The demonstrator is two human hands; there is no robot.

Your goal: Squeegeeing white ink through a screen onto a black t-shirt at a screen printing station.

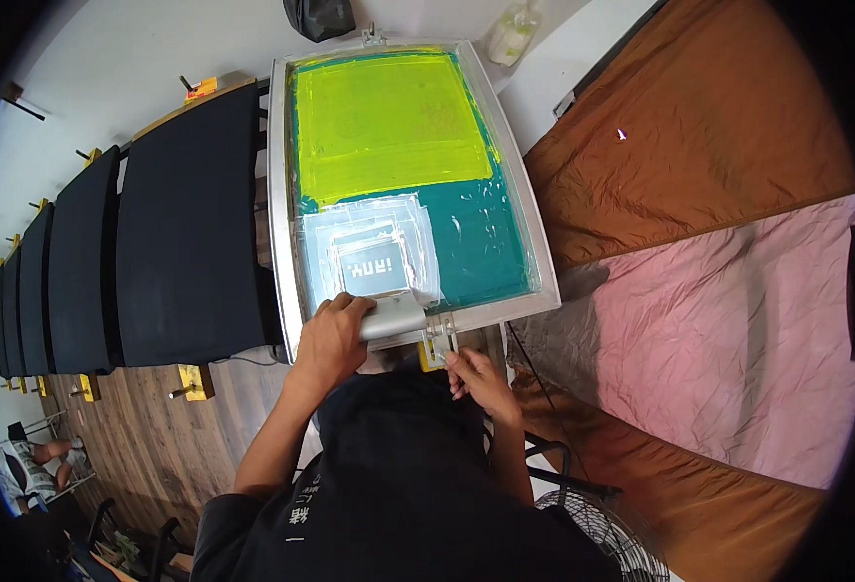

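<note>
A screen printing frame (541, 233) lies in front of me, its mesh coated green with a large yellow-green taped area at the far end. White ink surrounds a small stencil with lettering (379, 272) in the near left part. My left hand (335, 335) grips the left end of a silver-handled squeegee (395, 316) at the near edge of that stencil; the blade is hidden. Just right of it, my right hand (479, 381) has curled fingers, with thumb and fingertip at the metal clamp bracket (439, 341) on the frame's near edge.
Several boards covered in black fabric (190, 223) stand in a row at the left, on yellow brackets (193, 381). Brown and pink cloth (728, 330) hangs at the right. A fan (602, 529) is near my right side. Someone sits at the far lower left (34, 464).
</note>
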